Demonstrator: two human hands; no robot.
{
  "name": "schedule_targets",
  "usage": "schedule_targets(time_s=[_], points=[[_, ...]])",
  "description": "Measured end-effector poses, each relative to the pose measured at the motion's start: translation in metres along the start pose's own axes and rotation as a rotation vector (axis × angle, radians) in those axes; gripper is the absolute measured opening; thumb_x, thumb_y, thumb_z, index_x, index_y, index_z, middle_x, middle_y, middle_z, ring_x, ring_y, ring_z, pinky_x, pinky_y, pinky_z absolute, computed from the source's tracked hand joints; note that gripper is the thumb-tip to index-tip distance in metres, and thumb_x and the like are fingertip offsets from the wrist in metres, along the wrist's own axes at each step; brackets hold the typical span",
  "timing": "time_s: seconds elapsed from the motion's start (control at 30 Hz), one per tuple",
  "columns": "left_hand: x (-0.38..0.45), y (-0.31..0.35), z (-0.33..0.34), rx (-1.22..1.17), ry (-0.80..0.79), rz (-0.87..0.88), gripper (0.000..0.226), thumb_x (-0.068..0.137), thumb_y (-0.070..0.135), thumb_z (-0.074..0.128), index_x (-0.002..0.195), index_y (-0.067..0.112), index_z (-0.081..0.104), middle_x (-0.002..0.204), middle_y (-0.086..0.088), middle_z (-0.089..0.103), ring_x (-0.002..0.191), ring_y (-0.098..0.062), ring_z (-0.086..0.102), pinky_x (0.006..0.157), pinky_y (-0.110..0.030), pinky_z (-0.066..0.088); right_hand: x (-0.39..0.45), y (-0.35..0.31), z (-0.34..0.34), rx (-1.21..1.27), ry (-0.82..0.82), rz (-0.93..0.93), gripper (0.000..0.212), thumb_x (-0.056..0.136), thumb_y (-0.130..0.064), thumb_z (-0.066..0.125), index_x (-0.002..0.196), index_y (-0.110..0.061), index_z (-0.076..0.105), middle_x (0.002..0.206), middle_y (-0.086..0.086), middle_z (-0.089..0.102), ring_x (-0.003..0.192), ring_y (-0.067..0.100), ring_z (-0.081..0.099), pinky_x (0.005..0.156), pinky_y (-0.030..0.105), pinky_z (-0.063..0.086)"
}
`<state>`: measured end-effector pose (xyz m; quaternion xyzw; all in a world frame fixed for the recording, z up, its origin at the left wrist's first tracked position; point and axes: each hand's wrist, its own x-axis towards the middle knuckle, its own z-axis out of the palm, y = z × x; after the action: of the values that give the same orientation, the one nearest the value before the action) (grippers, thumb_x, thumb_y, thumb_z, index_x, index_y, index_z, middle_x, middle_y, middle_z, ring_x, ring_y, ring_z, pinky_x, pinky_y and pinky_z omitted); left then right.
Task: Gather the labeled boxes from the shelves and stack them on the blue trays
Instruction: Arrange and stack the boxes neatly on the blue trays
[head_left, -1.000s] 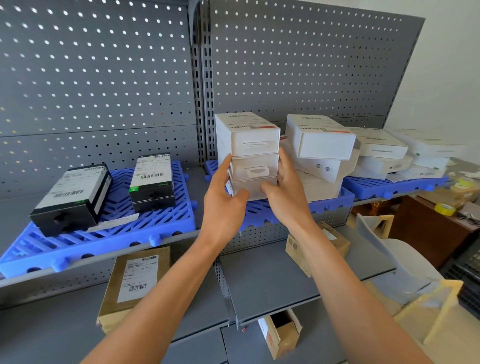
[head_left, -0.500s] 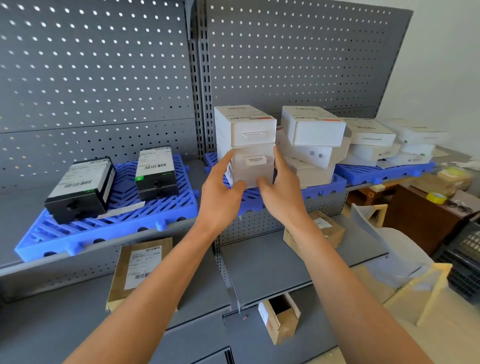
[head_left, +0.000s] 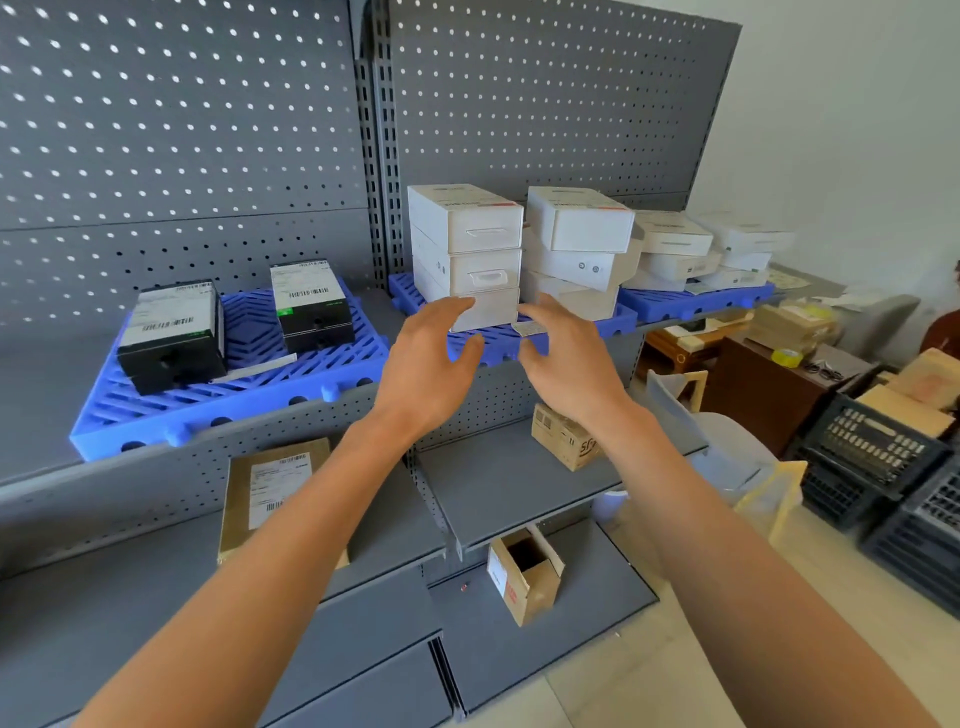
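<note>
Both hands hanging loose in front of the white box stack, gripping nothing.

The left hand (head_left: 426, 358) and right hand (head_left: 566, 358) are floating side by side with fingers spread and relaxed, so a wide, empty grip on both, and the gap between them is lining up with the three-high stack of white boxes (head_left: 467, 254) just beyond the fingertips. That stack is sitting on the middle blue tray (head_left: 618, 319), and whether the left fingertips are actually touching the bottom box I can't tell. Just right of the hands another white stack (head_left: 576, 249) is leaning a bit crooked on the same tray. Off to the left of the left hand, two black labeled boxes (head_left: 171, 332) are resting on the left blue tray (head_left: 244, 395). Below the forearms, a brown parcel (head_left: 270, 493) is lying on the lower shelf.
</note>
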<state>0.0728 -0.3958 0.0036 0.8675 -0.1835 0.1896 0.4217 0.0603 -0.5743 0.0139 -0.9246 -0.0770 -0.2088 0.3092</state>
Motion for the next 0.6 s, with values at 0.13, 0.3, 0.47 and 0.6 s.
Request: schedule_targets(time_s=[0.13, 0.3, 0.47, 0.6], points=[[-0.011, 0.010, 0.002, -0.006, -0.003, 0.008, 0.046, 0.102, 0.033, 0.055, 0.146, 0.024, 0.048, 0.152, 0.006, 0.047, 0.143, -0.015, 0.038, 0.115, -0.040, 0.037, -0.015, 0.005, -0.013, -0.077, -0.021, 0.032, 0.049, 0.101, -0.017, 0.050, 0.149, -0.017, 0.045, 0.160, 0.003, 0.034, 0.145, 0.019, 0.032, 0.110, 0.025, 0.028], [-0.008, 0.031, 0.017, -0.107, -0.004, -0.017, 0.045, 0.102, 0.029, 0.057, 0.146, 0.021, 0.050, 0.152, 0.005, 0.048, 0.142, -0.011, 0.038, 0.111, -0.021, 0.028, -0.016, 0.022, -0.027, -0.091, 0.004, 0.062, 0.051, 0.099, -0.025, 0.052, 0.149, -0.024, 0.042, 0.158, 0.002, 0.037, 0.131, 0.032, 0.050, 0.107, 0.041, 0.042], [0.012, 0.045, 0.045, -0.226, 0.031, -0.040, 0.054, 0.101, 0.029, 0.058, 0.152, 0.028, 0.040, 0.155, 0.010, 0.042, 0.140, -0.009, 0.041, 0.113, -0.036, 0.038, -0.003, 0.053, -0.048, -0.041, 0.110, 0.045, 0.052, 0.099, -0.018, 0.056, 0.149, -0.017, 0.041, 0.150, 0.001, 0.047, 0.134, 0.022, 0.045, 0.101, 0.029, 0.039], [0.037, 0.058, 0.077, -0.287, 0.100, -0.051, 0.062, 0.098, 0.025, 0.061, 0.154, 0.031, 0.035, 0.155, 0.015, 0.040, 0.139, -0.002, 0.039, 0.114, -0.040, 0.040, 0.023, 0.091, -0.062, 0.049, 0.173, 0.028, 0.058, 0.098, -0.023, 0.059, 0.151, -0.019, 0.036, 0.148, -0.002, 0.050, 0.134, 0.017, 0.044, 0.109, 0.030, 0.039]])
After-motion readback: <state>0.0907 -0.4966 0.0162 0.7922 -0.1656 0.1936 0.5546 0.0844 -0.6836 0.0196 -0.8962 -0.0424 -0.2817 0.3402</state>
